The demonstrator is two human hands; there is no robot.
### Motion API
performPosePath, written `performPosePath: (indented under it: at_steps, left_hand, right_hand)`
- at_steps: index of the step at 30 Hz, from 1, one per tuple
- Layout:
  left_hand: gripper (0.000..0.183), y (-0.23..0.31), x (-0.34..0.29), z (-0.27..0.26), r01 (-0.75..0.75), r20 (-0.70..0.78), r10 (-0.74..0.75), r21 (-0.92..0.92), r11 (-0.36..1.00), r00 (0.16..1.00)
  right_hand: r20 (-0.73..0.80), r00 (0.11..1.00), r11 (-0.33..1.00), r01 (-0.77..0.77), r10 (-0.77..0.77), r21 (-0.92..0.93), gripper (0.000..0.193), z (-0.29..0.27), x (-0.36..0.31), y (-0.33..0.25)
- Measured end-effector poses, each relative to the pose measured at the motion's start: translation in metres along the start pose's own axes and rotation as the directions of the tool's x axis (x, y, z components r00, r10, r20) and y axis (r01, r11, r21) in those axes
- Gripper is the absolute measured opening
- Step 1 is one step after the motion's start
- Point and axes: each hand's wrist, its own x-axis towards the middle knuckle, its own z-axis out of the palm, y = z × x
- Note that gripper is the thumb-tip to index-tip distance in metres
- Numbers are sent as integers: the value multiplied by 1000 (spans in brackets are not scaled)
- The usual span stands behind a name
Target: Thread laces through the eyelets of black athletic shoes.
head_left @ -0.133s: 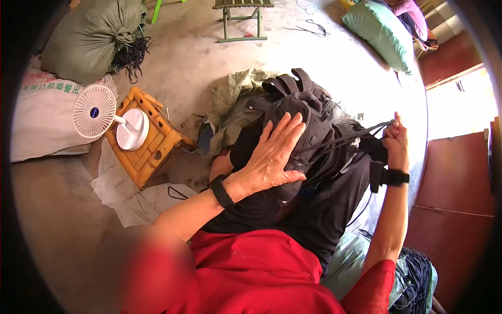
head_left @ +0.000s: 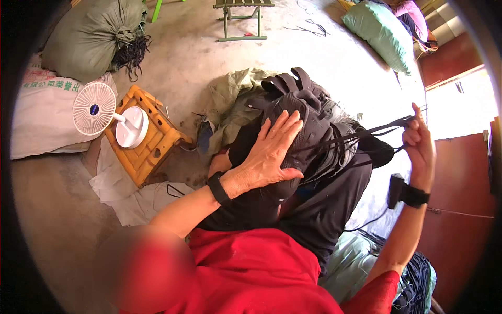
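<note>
A black fabric bundle [head_left: 319, 123] with loops on its upper side is being supported across the lap; what kind of article it is cannot be told. It is being steadied by the left hand [head_left: 267, 157], which is being kept flat and wide, fingers spread, with nothing seen gripped. Several black cords [head_left: 380, 129] are being held in the curled fingers of the right hand [head_left: 420, 142], out to the right and roughly straight from the bundle.

If the cords are being pinched too lightly, they could be lost from the fingers. Since the bundle is being braced only by an open palm, it could be tipped or dragged off the lap by an uneven pull. The strands are being held close together, so a tangle could be caused by crossing. A thin cable [head_left: 368, 224] is being hung near the right wrist device [head_left: 396, 191], and could be snagged on a wide sweep of the arm.

Printed green and red characters are being displayed on a white sack [head_left: 47, 125] at the left. A small badge is being carried on the hub of a white fan [head_left: 94, 109], which is being borne by a bamboo stool [head_left: 138, 166]; its lettering is too small to be read.
</note>
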Motion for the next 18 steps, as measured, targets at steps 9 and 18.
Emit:
performPosePath:
  at_steps: [9, 18]
  left_hand:
    - [56, -3, -9, -16, -163, -154, 177, 99, 982, 972]
    - [47, 13, 7, -36, -350, 87, 343, 366, 862, 935]
  right_hand:
    - [-11, 994, 934, 96, -106, -344, 23, 26, -76, -53]
    - [-85, 894, 232, 22, -440, -972, 22, -40, -40, 42]
